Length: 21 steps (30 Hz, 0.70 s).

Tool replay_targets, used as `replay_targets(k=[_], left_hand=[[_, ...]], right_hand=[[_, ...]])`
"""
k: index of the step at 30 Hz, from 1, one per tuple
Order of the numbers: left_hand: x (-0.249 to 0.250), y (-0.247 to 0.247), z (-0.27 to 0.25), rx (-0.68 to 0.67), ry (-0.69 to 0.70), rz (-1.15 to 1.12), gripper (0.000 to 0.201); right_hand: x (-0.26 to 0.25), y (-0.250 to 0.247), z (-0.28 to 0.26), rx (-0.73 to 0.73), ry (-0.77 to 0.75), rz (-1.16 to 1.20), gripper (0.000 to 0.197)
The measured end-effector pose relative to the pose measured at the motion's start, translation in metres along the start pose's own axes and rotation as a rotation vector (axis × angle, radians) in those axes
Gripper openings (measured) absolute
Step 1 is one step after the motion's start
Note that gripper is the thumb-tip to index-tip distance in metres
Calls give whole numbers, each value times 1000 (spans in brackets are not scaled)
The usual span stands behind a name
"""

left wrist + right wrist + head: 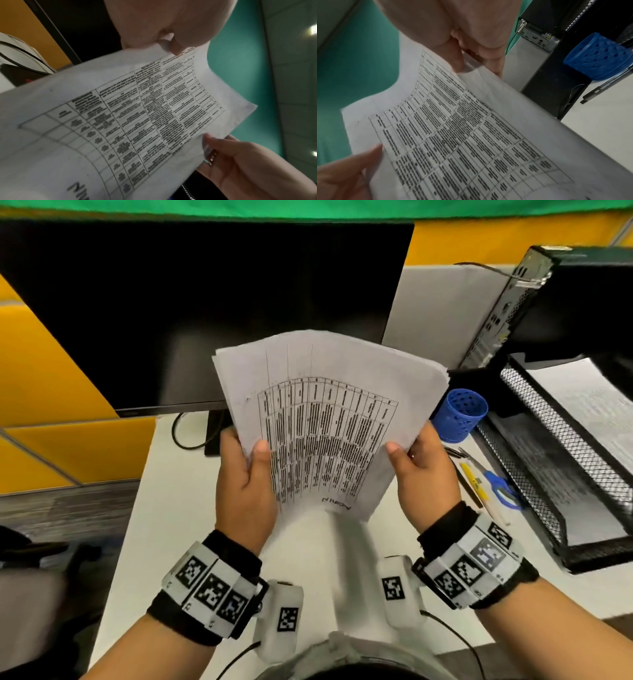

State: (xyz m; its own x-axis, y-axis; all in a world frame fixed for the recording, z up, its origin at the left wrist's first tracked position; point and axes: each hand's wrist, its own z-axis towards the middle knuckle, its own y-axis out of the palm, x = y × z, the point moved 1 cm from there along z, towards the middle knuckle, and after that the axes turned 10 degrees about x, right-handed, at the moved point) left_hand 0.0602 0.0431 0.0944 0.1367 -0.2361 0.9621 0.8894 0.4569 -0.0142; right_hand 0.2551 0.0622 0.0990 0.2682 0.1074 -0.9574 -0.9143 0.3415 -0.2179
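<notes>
Paper work, head view: thick stack (325, 412) of white printed sheets with a black table, held in the air above the white counter (164, 508), in front of the dark flat monitor (205, 302). Left grip (245, 484) clamps the stack's lower left edge, thumb on top, fingers behind. Right grip (424, 474) clamps the lower right edge the same way. Sheets fan unevenly at the far end. Looks like squaring-up: best to ease both thumbs, tap the near edge on the counter and let the sheets drop flush. Open counter lies right below. Close on the right: blue perforated plastic pen cup (460, 416), blue-handled scissors (500, 487), black wire-mesh paper tray (565, 436). Keep the stack's right corner off the cup.

Left wrist view: left grip (163, 27) pinches one edge with the thumb, right grip (248, 162) holds the opposite edge, and the stack (137, 115) bows between them.

Right wrist view: right grip (462, 33) pinches the stack (462, 135), left grip (347, 175) at the far side. Pen cup (599, 58) and a black pen (607, 86) sit beyond the paper's edge; blur hides how near.
</notes>
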Motion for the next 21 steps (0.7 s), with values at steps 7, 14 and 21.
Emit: replay_targets(k=[7, 14, 21], left_hand=[[-23, 3, -8, -16, -132, -31, 39], [-47, 7, -1, -53, -280, 101, 45], [-51, -6, 9, -60, -389, 218, 26]], right_hand=[[14, 2, -9, -77, 58, -89, 44], [30, 14, -7, -122, 122, -268, 46], [42, -5, -2, -121, 168, -259, 33]])
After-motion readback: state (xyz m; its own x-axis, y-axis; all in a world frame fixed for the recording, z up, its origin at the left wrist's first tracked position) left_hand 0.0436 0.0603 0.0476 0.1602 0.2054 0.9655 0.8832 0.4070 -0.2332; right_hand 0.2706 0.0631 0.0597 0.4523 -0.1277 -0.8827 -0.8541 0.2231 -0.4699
